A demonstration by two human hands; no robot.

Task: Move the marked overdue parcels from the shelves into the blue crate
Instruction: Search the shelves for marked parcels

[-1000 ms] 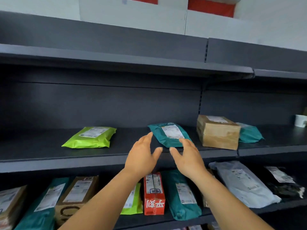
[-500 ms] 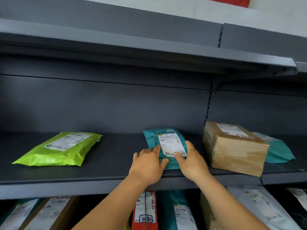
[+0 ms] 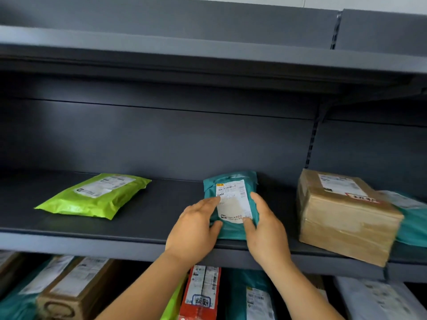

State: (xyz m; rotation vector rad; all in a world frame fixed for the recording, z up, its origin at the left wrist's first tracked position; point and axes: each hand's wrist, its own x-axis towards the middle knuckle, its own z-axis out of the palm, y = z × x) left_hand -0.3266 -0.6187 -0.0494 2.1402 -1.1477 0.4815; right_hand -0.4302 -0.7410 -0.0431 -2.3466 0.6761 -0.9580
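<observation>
both hands, left hand [image 3: 194, 229] and right hand [image 3: 265, 229], grip the teal parcel [image 3: 233, 204] (label up) on the shelf [image 3: 147, 218].

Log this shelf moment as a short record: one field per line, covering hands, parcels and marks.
left hand: left hand holds the teal mailer's left edge
right hand: right hand holds its right edge, thumb on the label
held item: teal mailer, white label up, on the middle shelf
left of it: green mailer, lying apart
right of it: cardboard box, red handwritten mark on top
lower shelf: red box among other parcels
blue crate: not in view
</observation>
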